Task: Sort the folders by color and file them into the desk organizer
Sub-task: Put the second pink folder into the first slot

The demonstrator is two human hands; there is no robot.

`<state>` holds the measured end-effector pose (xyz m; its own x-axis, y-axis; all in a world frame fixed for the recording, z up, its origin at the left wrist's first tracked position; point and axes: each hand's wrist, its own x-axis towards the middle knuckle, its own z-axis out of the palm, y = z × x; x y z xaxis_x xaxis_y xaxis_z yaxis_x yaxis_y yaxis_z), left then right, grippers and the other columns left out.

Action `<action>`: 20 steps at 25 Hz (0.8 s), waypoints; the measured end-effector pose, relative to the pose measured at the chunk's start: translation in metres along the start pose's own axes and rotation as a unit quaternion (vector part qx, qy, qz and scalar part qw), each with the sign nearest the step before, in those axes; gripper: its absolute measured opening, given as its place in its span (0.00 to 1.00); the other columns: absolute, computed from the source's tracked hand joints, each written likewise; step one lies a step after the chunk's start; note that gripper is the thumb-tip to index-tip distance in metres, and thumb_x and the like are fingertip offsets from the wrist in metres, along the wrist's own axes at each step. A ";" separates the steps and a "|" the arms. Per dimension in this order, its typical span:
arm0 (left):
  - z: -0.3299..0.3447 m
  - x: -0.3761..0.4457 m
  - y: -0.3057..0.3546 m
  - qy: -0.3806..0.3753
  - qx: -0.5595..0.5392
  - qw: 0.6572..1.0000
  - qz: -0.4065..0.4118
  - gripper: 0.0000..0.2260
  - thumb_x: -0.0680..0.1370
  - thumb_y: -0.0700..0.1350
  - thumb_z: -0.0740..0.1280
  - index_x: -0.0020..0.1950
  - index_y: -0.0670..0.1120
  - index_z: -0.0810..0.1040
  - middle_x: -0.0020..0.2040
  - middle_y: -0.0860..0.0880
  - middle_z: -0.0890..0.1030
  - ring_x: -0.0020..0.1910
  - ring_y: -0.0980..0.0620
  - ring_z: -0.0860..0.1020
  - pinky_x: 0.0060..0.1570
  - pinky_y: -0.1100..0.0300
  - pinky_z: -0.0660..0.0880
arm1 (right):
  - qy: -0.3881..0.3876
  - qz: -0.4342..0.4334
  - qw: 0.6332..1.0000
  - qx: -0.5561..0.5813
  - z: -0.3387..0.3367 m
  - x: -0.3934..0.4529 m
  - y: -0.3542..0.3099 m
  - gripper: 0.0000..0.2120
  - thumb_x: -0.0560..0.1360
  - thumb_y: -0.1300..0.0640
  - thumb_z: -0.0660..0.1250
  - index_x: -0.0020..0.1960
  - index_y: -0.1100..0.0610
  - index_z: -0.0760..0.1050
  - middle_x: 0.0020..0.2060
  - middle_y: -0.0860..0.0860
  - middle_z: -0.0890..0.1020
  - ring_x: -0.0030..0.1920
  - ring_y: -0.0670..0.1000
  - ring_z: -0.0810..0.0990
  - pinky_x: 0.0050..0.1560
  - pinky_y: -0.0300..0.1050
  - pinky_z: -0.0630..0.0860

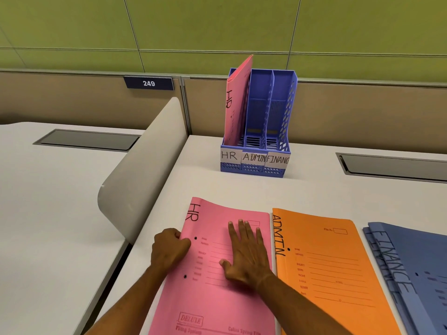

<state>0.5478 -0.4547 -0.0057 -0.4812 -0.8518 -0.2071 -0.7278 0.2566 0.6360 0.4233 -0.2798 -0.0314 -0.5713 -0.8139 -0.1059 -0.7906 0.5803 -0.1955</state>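
A pink folder (215,298) marked HR lies flat on the desk in front of me. My left hand (168,247) grips its left edge with curled fingers. My right hand (246,252) lies flat on its cover, fingers straight. To the right lie an orange folder (333,269) marked ADMIN and a stack of blue folders (416,269) marked FINANCE. A blue desk organizer (280,131) with three slots labelled HR, ADMIN and FINANCE stands at the back. Another pink HR folder (235,105) stands upright in its left slot. The other two slots hold nothing.
A white curved divider panel (142,170) rises at the desk's left edge, with a neighbouring desk (48,213) beyond it. Grey cable hatches (391,166) sit in the desk at right and in the other desk at left. A beige partition wall runs behind the organizer.
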 end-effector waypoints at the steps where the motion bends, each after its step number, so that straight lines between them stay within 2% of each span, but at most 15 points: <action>1: -0.003 0.003 0.001 -0.003 -0.015 1.000 -0.003 0.07 0.67 0.43 0.67 0.37 0.39 0.78 0.35 0.43 0.81 0.35 0.44 0.80 0.37 0.54 0.78 | -0.001 0.000 1.000 0.000 -0.001 0.001 0.001 0.49 0.70 0.33 0.58 0.77 0.51 0.34 0.78 0.58 0.39 0.77 0.59 0.37 0.75 0.61 0.34; 5: -0.013 0.009 0.009 -0.011 -0.054 0.998 -0.008 0.01 0.66 0.38 0.69 0.34 0.40 0.80 0.34 0.44 0.81 0.36 0.44 0.80 0.38 0.54 0.77 | 0.007 -0.001 1.000 0.005 -0.006 0.005 0.005 0.50 0.69 0.33 0.59 0.77 0.52 0.34 0.78 0.58 0.40 0.78 0.59 0.38 0.76 0.61 0.36; 8: -0.023 0.013 0.019 -0.017 -0.086 0.996 -0.010 0.04 0.67 0.37 0.72 0.34 0.44 0.81 0.36 0.47 0.81 0.38 0.47 0.80 0.39 0.55 0.78 | 0.025 0.005 1.000 0.013 -0.014 0.012 0.007 0.51 0.68 0.32 0.59 0.78 0.52 0.36 0.78 0.58 0.41 0.78 0.58 0.39 0.76 0.60 0.37; 11: -0.035 0.017 0.030 -0.010 -0.123 0.992 0.014 0.05 0.68 0.37 0.74 0.35 0.45 0.81 0.34 0.49 0.81 0.35 0.50 0.79 0.32 0.62 0.74 | 0.051 0.002 0.999 0.010 -0.028 0.023 0.010 0.51 0.67 0.31 0.58 0.78 0.53 0.38 0.78 0.58 0.44 0.78 0.57 0.41 0.77 0.60 0.40; 14: -0.049 0.019 0.046 0.022 -0.159 0.986 0.040 0.06 0.68 0.38 0.75 0.35 0.47 0.81 0.31 0.50 0.80 0.31 0.54 0.78 0.30 0.64 0.73 | 0.100 0.004 0.995 0.015 -0.052 0.039 0.012 0.50 0.67 0.32 0.59 0.78 0.54 0.40 0.78 0.58 0.47 0.78 0.57 0.45 0.77 0.59 0.44; 20: -0.080 0.021 0.086 0.062 -0.205 0.970 0.113 0.05 0.70 0.41 0.76 0.39 0.48 0.82 0.34 0.49 0.83 0.35 0.54 0.81 0.35 0.64 0.75 | 0.229 -0.024 0.971 0.054 -0.128 0.076 0.016 0.48 0.70 0.35 0.63 0.78 0.56 0.46 0.78 0.58 0.52 0.78 0.58 0.51 0.77 0.58 0.52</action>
<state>0.5136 -0.4873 0.1042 -0.5243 -0.8503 0.0465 -0.3439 0.2613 0.9019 0.3392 -0.3291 0.0826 -0.5918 -0.7275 0.3471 -0.8053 0.5149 -0.2938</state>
